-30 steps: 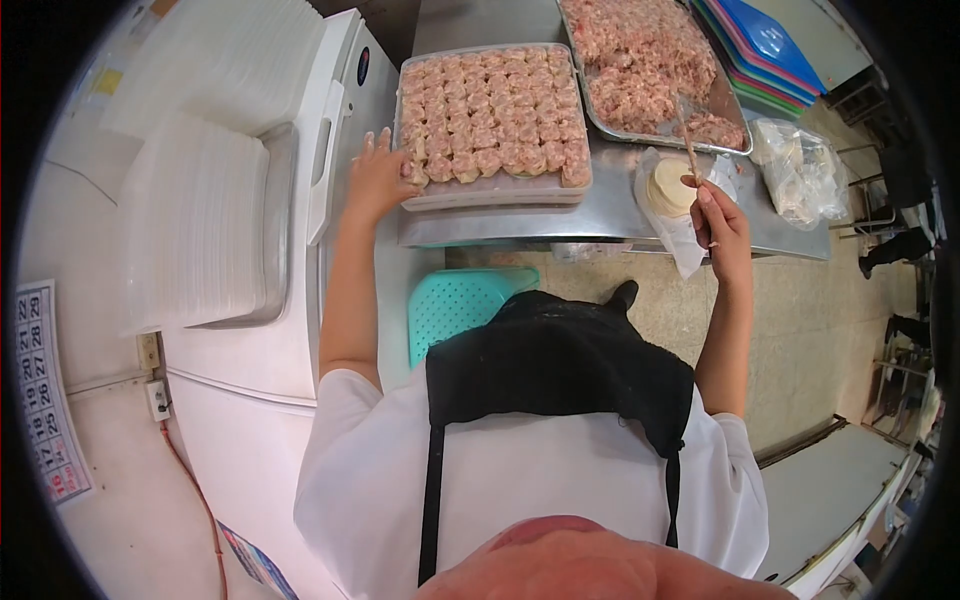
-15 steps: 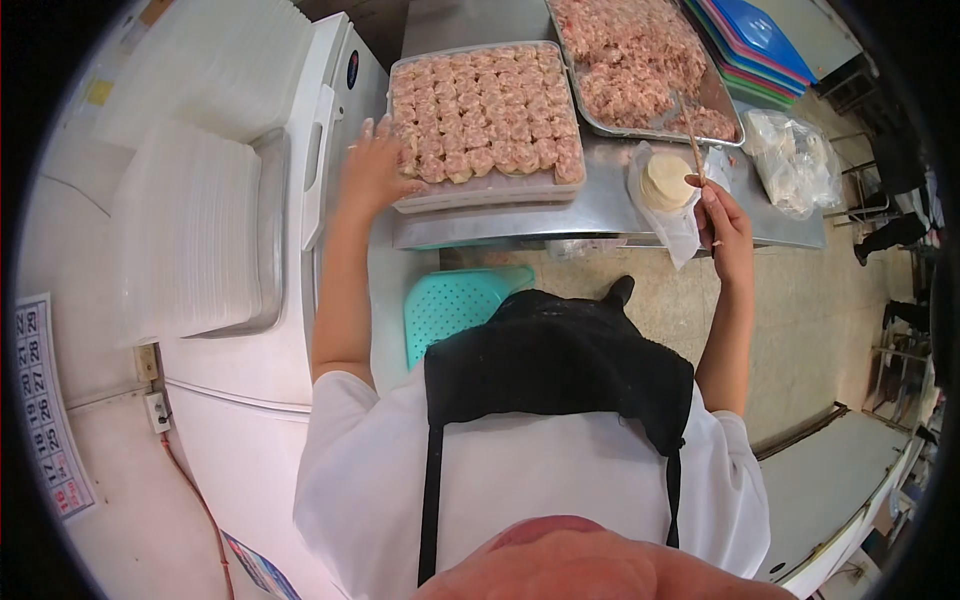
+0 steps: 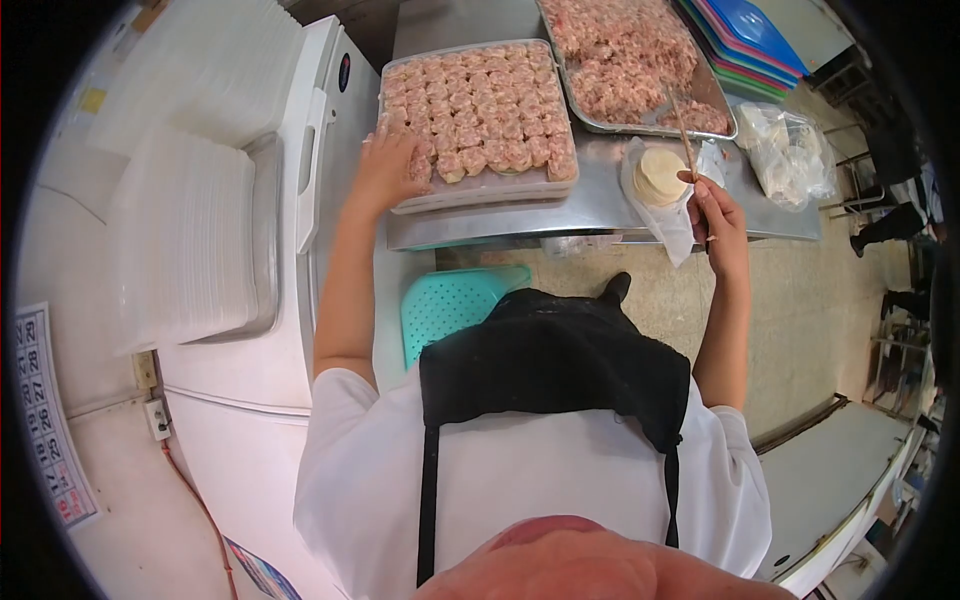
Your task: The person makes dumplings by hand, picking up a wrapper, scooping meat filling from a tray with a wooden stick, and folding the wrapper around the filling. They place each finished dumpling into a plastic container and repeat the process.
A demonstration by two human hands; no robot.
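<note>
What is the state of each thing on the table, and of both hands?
dumpling tray: full, dumplings in rows
filling tray: holds pink filling
wrappers: stacked, in an open bag
stick: tilted, tip over the filling tray
left hand: open, on the dumpling tray's near left corner
right hand: shut on stick
coloured trays: stacked

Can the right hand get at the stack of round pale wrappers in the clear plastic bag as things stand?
Probably yes: the right hand, gripping a thin wooden stick, sits beside the stack of round pale wrappers, whose clear plastic bag leaves the top bare.
</note>
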